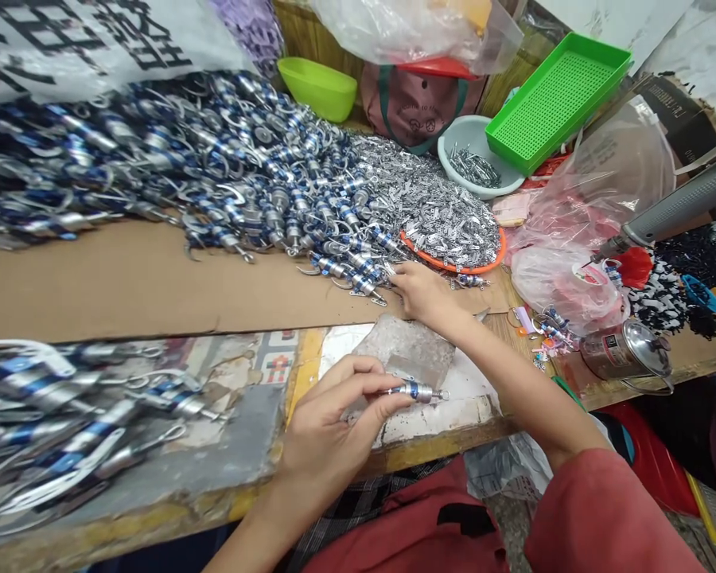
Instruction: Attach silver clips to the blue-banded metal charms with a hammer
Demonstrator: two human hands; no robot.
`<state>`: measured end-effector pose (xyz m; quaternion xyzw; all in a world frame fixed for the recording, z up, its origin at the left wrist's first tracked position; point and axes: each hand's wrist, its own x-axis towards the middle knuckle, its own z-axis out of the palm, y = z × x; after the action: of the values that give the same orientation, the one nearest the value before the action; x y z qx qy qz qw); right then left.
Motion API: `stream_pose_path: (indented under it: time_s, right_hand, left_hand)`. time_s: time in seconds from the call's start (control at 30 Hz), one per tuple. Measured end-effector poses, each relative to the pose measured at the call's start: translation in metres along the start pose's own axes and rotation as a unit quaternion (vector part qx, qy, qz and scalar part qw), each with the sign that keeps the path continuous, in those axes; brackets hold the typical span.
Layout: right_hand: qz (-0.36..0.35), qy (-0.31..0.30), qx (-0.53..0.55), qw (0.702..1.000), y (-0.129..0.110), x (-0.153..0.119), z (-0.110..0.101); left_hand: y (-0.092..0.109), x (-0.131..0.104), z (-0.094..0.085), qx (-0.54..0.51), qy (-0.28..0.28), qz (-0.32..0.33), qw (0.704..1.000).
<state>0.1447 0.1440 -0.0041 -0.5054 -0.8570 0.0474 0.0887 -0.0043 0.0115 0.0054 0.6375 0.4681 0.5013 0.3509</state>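
Note:
My left hand [340, 422] pinches a small silver-and-blue metal cylinder [418, 391] between thumb and fingers, its ringed end pointing right. Below it lies a grey stone-like block [394, 348] on a white patch of the bench. My right hand [421, 293] stretches past the block to the near edge of a heap of similar silver-and-blue cylinders [286, 199]. Its fingers are drawn together at the metal pieces there; what they grip is partly hidden. Just beyond that hand, small flat silver plates [447, 223] are piled in an orange tray [499, 253].
More cylinders with curved arms [65, 422] lie at the front left. On the right are a pale bowl of metal pins [482, 191], a green perforated basket [561, 103], a hanging grey power screwdriver [668, 208], plastic bags [566, 278] and a lidded steel mug [617, 354].

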Motion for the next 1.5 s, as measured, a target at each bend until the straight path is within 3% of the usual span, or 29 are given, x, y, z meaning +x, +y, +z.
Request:
stream_pose_path:
  time_s: [0.13, 0.3, 0.4, 0.53, 0.67, 0.83, 1.03, 1.2, 1.37, 1.5]
  right_hand:
    - [0.025, 0.006, 0.009, 1.000, 0.017, -0.016, -0.005]
    - [0.066, 0.068, 0.050, 0.994, 0.022, -0.027, -0.017]
    - [0.070, 0.123, 0.134, 0.981, 0.007, -0.047, -0.034]
    - [-0.016, 0.172, 0.326, 0.930, -0.026, -0.090, -0.054]
    - [-0.070, 0.169, 0.351, 0.919, -0.050, -0.116, -0.057]
    - [-0.033, 0.176, 0.342, 0.922, -0.055, -0.118, -0.053]
    - [-0.031, 0.173, 0.392, 0.903, -0.059, -0.122, -0.053]
    - [-0.008, 0.169, 0.393, 0.904, -0.060, -0.127, -0.052]
    - [0.001, 0.167, 0.406, 0.899, -0.061, -0.132, -0.049]
    - [-0.023, 0.171, 0.400, 0.900, -0.059, -0.138, -0.045]
  left_hand:
    - [0.000, 0.000, -0.001, -0.038, -0.003, -0.006, 0.999]
    - [0.003, 0.001, 0.001, -0.048, -0.019, -0.021, 0.998]
    - [0.001, -0.001, 0.001, -0.048, -0.024, -0.029, 0.998]
    - [-0.004, -0.007, 0.002, -0.082, -0.001, -0.054, 0.995]
    - [-0.003, -0.010, 0.003, -0.097, -0.015, -0.048, 0.994]
    - [0.000, -0.012, 0.002, -0.065, -0.015, 0.006, 0.998]
    - [0.005, -0.010, 0.000, -0.041, -0.009, 0.029, 0.999]
    - [0.012, -0.005, 0.000, -0.050, -0.006, 0.045, 0.998]
    - [0.013, -0.005, -0.001, -0.109, -0.008, 0.015, 0.994]
    - [0.010, -0.005, -0.005, -0.157, -0.017, -0.055, 0.986]
